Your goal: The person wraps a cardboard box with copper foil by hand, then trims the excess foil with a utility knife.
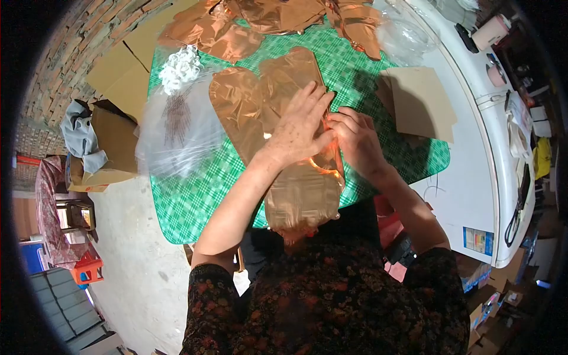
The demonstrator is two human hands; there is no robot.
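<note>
A flat, copper-coloured foil balloon [236, 97] lies on the table in front of me, its lower end by my body. My left hand [300, 127] rests on it palm down, fingers stretched out toward its right edge. Just to the right, my right hand [360, 142] has its fingers curled and pinched at that edge, where the foil is creased and shines brightly in the sun. The fingertips of this hand seem to hold a bit of the foil edge, though exactly what is between them is partly hidden.
The table has a green checked cover [183, 207]. More copper foil balloons [236, 35] lie along its far side. On the left are a white curly bundle [180, 70] and clear plastic bags [177, 130]; on the right, cardboard sheets [423, 103] and a white chest-like appliance [455, 177].
</note>
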